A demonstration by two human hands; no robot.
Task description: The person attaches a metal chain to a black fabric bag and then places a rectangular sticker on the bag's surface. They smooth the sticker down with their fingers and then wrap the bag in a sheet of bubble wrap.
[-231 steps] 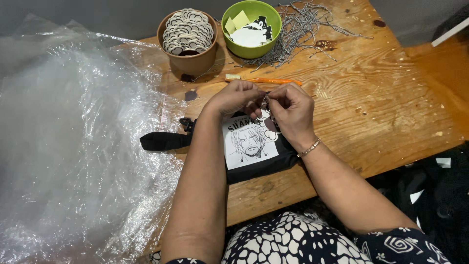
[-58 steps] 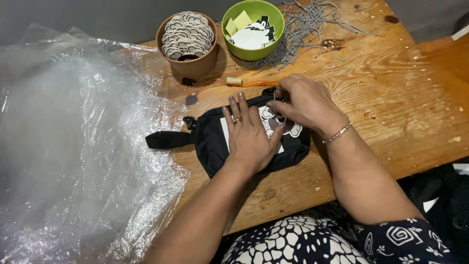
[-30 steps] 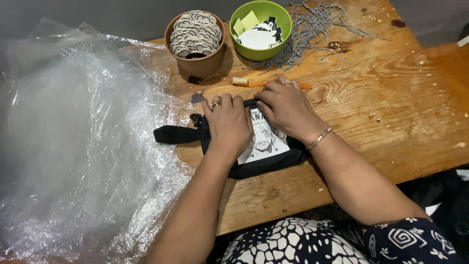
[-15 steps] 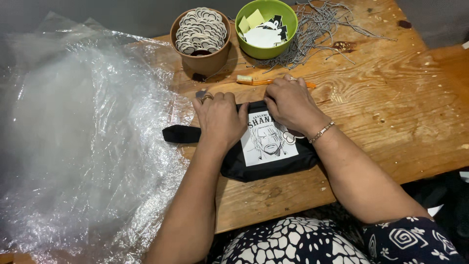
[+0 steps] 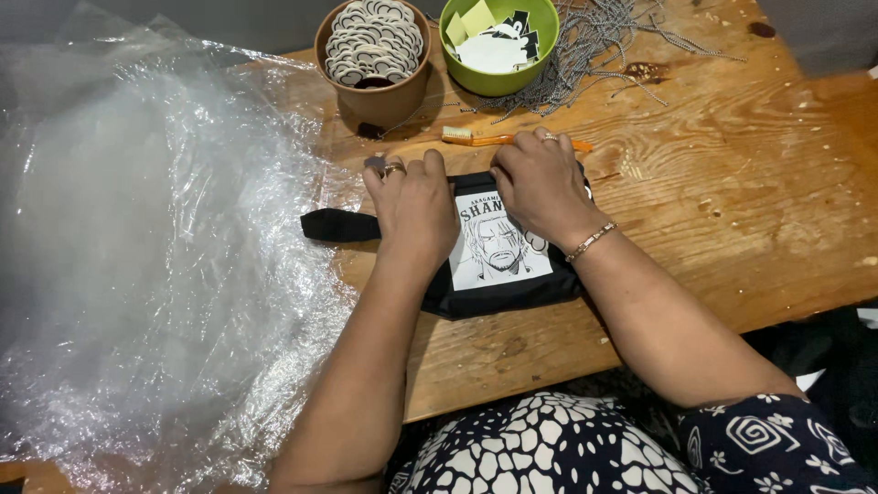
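A small black pouch (image 5: 476, 297) with a white printed drawing of a face lies flat on the wooden table (image 5: 732, 220). Its black strap (image 5: 334, 224) sticks out to the left. My left hand (image 5: 413, 203) presses palm down on the pouch's left part, a ring on one finger. My right hand (image 5: 540, 183) rests palm down on the pouch's upper right corner, a bracelet at the wrist. Both hands have their fingers curled over the pouch's far edge.
A large crumpled clear plastic sheet (image 5: 155, 265) covers the table's left side. A brown pot (image 5: 375, 55) of round white tags and a green bowl (image 5: 498, 41) of paper pieces stand at the back. An orange toothbrush (image 5: 498, 139) and a heap of grey cords (image 5: 613, 37) lie behind the hands.
The pouch has been turned and laid flat with the printed face upright toward me. Both hands moved from fiddling at its top to pressing down along its far edge.
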